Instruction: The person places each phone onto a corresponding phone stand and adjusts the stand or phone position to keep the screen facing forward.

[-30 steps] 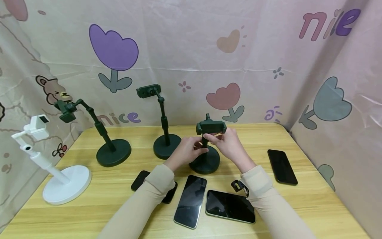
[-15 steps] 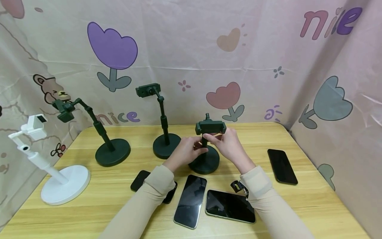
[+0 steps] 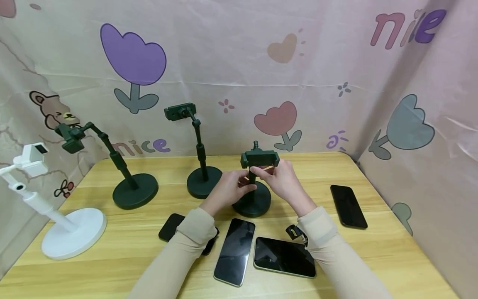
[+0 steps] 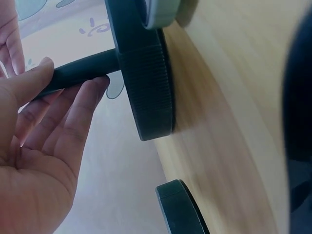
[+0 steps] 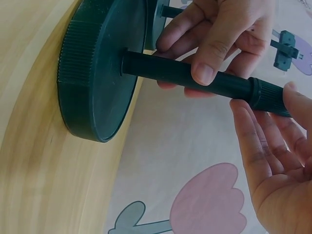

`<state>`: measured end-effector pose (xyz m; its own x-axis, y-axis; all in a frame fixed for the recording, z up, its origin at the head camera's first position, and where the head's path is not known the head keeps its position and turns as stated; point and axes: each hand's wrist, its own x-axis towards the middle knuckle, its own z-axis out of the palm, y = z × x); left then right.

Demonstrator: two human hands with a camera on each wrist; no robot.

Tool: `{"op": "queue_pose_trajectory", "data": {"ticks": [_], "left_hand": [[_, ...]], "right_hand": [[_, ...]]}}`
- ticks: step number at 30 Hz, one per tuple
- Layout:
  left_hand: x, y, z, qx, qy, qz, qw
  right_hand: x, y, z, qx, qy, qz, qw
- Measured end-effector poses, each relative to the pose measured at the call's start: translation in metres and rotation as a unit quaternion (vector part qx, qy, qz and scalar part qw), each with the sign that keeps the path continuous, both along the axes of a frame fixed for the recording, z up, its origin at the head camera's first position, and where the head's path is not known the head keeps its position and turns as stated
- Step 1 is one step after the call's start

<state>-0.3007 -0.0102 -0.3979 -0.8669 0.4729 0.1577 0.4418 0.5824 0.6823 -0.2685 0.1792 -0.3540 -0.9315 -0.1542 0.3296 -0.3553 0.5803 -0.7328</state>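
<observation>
A dark green phone stand (image 3: 254, 203) stands upright on the wooden table, its phone clamp (image 3: 260, 158) level at the top. My left hand (image 3: 228, 189) pinches the lower pole (image 5: 165, 66) between thumb and fingers. Higher up, my right hand (image 3: 284, 180) holds the ribbed collar (image 5: 270, 97), thumb on one side and fingers on the other. The left wrist view shows the left thumb and fingertips against the pole, just off the round base (image 4: 144, 87). Black phones lie in front of the stand: one upright-angled phone (image 3: 234, 252) and one sideways phone (image 3: 284, 256).
Two more dark green stands (image 3: 204, 182) (image 3: 135, 191) and a white stand (image 3: 74, 233) occupy the left side. Another phone (image 3: 171, 226) lies partly under the left sleeve; a further phone (image 3: 349, 206) lies at the right. A printed curtain (image 3: 224, 50) hangs behind the table.
The whole head view has shifted slightly, so everything appears a little further left. Both hands keep their places on the stand; no object has visibly moved.
</observation>
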Motion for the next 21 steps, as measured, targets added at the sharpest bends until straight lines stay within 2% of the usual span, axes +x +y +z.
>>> {"op": "queue_pose_trajectory", "data": {"ticks": [9, 14, 21], "left_hand": [[-0.0021, -0.0014, -0.0023, 0.019, -0.001, -0.008, 0.9998], [-0.0022, -0.0005, -0.0027, 0.02, -0.002, -0.008, 0.9998], [-0.0016, -0.002, -0.0024, 0.013, -0.009, -0.003, 0.9999]], "right_hand": [[-0.0002, -0.0007, 0.0007, -0.007, 0.012, 0.006, 0.9999], [-0.0001, 0.0001, 0.0004, -0.003, 0.002, 0.0, 1.0], [-0.0002, -0.002, -0.0016, -0.007, 0.018, -0.001, 0.9998]]}}
